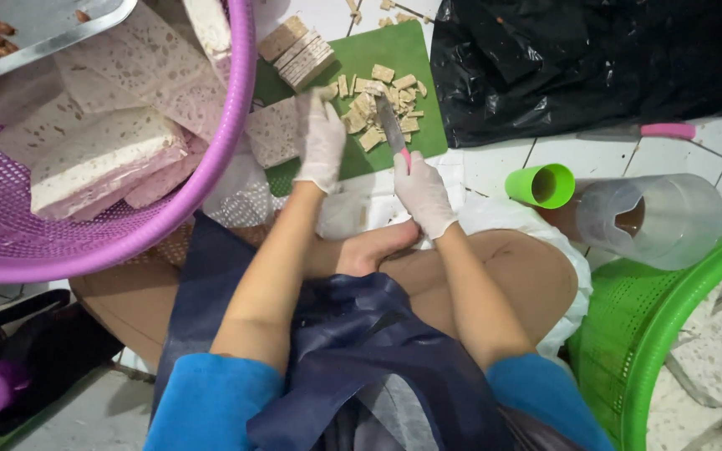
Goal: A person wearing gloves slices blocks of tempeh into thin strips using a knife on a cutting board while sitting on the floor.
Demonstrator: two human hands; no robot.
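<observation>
Cutting on the green board goes best with the gloved right hand clamped on the knife, blade apparently upright over the cubes, while left hand fingers, curled together, press the slab clear of the edge.

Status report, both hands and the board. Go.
Right hand grips knife, blade on cut tempeh pieces. Left hand steadies them on green cutting board. Nothing blocking.
</observation>
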